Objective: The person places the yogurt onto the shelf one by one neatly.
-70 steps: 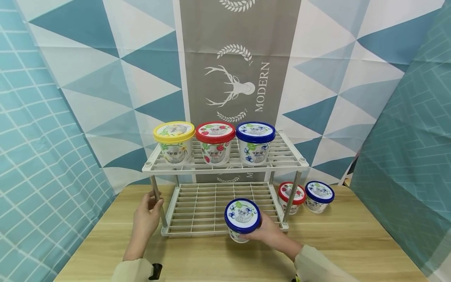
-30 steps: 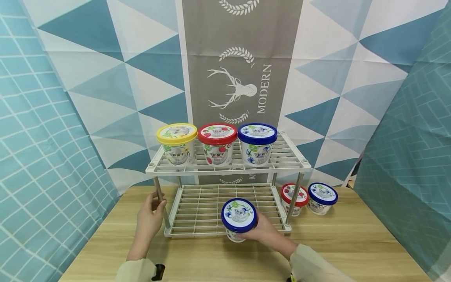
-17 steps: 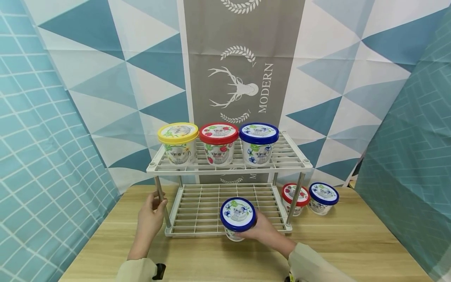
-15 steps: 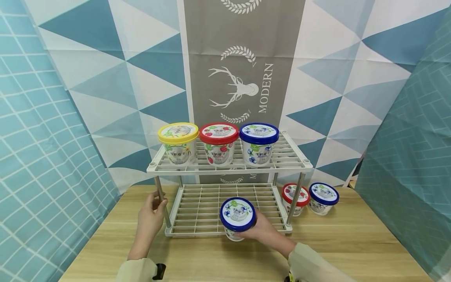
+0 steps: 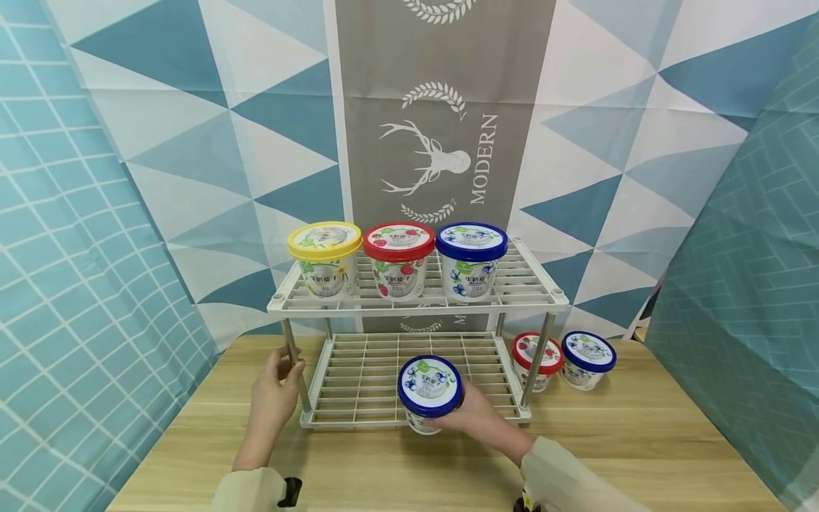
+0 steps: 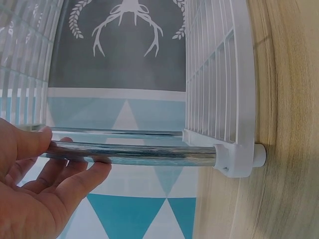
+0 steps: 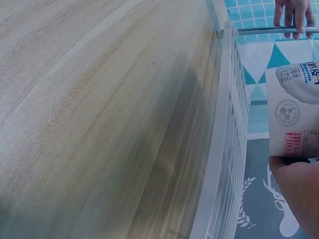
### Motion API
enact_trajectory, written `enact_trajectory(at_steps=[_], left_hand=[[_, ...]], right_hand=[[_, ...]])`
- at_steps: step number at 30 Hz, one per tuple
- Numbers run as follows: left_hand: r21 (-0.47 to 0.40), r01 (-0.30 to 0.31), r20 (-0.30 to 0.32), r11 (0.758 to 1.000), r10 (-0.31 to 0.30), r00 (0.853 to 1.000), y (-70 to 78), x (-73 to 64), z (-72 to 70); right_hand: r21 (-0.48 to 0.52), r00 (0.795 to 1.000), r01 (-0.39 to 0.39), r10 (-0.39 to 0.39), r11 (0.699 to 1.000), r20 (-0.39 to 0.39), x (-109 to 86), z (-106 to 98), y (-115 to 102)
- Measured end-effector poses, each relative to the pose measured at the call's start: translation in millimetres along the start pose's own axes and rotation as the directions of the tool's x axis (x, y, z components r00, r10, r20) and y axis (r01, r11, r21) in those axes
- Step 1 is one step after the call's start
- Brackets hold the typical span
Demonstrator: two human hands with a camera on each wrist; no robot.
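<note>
My right hand (image 5: 470,412) grips a blue-lidded tub (image 5: 430,387) with blueberry pictures, held at the front edge of the lower shelf (image 5: 377,370). In the right wrist view the tub's white side (image 7: 294,109) shows, with the thumb against its base end. My left hand (image 5: 275,391) pinches the front left metal post (image 5: 291,355) of the white two-tier rack; in the left wrist view thumb and fingers (image 6: 82,181) lie round that post. On the upper shelf (image 5: 525,284) stand a yellow-lidded tub (image 5: 326,263), a red-lidded tub (image 5: 398,263) and another blue-lidded tub (image 5: 472,263), side by side.
On the wooden table (image 5: 614,441), right of the rack, stand another red-lidded tub (image 5: 537,359) and another blue-lidded tub (image 5: 587,359). The front right post (image 5: 537,363) partly crosses that red one. A patterned cloth (image 5: 256,142) hangs behind the rack.
The held blue-lidded tub has shifted slightly left and up with my right hand. My left hand stays on the post. The view has also moved a little.
</note>
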State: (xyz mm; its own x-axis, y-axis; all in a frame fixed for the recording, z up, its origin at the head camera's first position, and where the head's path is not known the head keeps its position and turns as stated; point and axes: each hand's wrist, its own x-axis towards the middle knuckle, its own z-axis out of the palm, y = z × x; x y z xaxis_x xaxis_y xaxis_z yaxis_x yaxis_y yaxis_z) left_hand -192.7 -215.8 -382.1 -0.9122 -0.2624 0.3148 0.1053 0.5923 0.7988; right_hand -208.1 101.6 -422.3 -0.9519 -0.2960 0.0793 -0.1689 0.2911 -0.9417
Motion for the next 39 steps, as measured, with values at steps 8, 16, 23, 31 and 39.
enact_trajectory(at_steps=[8,16,23,31,39], left_hand=[[-0.009,-0.001,0.006,1.0,0.001,1.0,0.7,0.3,-0.5],[-0.006,-0.001,0.001,1.0,0.001,1.0,0.2,1.3,-0.6],[-0.015,0.001,-0.002,1.0,-0.001,1.0,-0.5,1.7,0.2],[-0.018,-0.002,-0.017,1.0,0.002,1.0,-0.3,1.6,0.9],[-0.019,-0.031,-0.042,0.999,0.03,0.999,-0.3,0.1,1.5]], right_hand=[[-0.003,1.0,0.015,-0.015,1.0,0.01,1.5,4.1,-3.5],[-0.01,1.0,0.019,-0.019,1.0,0.004,3.1,8.6,-6.8],[0.004,0.998,0.055,-0.055,0.998,0.03,5.2,11.1,-4.6],[0.043,0.996,0.058,-0.061,0.997,0.071,7.6,18.0,-6.2],[0.068,0.994,0.056,-0.062,0.996,0.092,8.9,24.1,-4.3]])
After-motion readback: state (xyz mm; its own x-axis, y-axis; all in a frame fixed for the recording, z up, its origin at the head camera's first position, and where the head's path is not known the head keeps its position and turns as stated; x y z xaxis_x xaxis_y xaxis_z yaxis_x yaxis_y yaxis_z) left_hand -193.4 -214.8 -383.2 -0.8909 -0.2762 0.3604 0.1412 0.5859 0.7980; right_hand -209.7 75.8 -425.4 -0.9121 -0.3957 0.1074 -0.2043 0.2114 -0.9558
